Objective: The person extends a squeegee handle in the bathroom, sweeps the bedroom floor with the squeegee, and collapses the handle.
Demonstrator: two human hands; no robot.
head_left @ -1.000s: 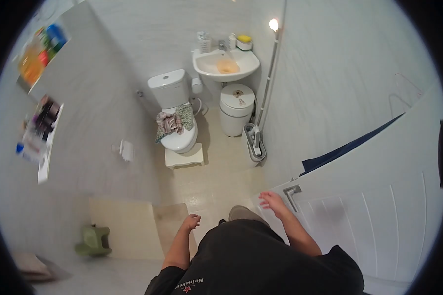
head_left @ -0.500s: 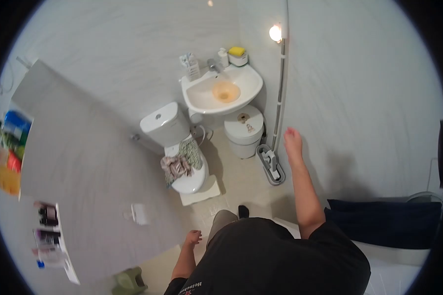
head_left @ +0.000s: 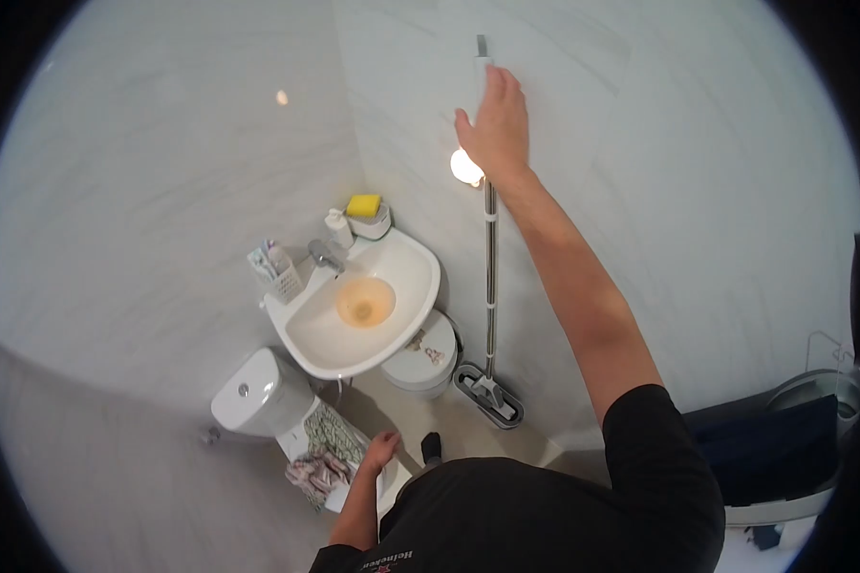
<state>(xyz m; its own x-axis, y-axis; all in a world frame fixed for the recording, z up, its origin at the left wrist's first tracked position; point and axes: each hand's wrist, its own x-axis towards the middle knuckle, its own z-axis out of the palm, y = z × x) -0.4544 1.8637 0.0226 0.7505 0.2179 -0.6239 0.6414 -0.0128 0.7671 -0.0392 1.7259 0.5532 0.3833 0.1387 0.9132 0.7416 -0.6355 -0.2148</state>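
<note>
My right hand [head_left: 499, 122] is raised at the top of the mop pole [head_left: 491, 258], its fingers apart and partly over the white upper end of the pole. Whether it touches the pole is not clear. A bright round light [head_left: 466, 166] shows just beside my wrist. The foot of the pole stands in a grey and white bucket [head_left: 488, 395] on the floor. My left hand [head_left: 383, 449] hangs low near the toilet with its fingers curled in, and I cannot make out anything in it.
A white sink [head_left: 413, 277] holds orange-tinted water, with a yellow sponge [head_left: 363, 205] behind it. Below is a lidded bin [head_left: 425, 355]. Patterned cloths [head_left: 330, 435] lie on the toilet [head_left: 258, 392] at the lower left. Dark blue cloth [head_left: 779, 454] hangs at the lower right.
My right hand has moved up along the wall to the pole's top, and its fingers have spread. The view has shifted toward the sink and the wall. My left hand stays low.
</note>
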